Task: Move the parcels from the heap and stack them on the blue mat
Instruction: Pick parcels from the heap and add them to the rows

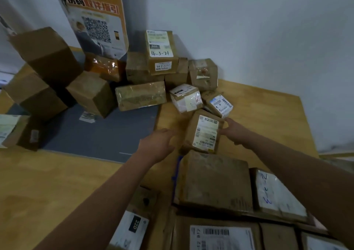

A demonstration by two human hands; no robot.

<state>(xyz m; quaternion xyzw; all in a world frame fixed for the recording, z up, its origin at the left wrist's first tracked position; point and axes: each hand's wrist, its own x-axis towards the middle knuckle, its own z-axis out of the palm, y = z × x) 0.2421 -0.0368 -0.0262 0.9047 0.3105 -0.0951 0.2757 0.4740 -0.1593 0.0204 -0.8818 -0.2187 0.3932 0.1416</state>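
Labelled parcel [205,133] is seen on the wooden table [268,115], bracketed by both hands. Left hand [159,144] is held at its 9 o'clock, fingers loosely spread, just beside the box, nothing gripped. Right hand [232,130] is placed at its 3 o'clock, fingertips on the right edge; a grip cannot be confirmed. Blue mat [95,134] is located at the parcel's 9 o'clock, heap [212,180] at 6.

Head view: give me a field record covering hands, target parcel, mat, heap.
left hand: open, close beside labelled parcel's left side, contact unclear
right hand: open, touches that parcel's right edge
labelled parcel: between the hands, right of the mat
blue mat: on wooden table, parcels on its far and left parts
heap: boxes nearest camera
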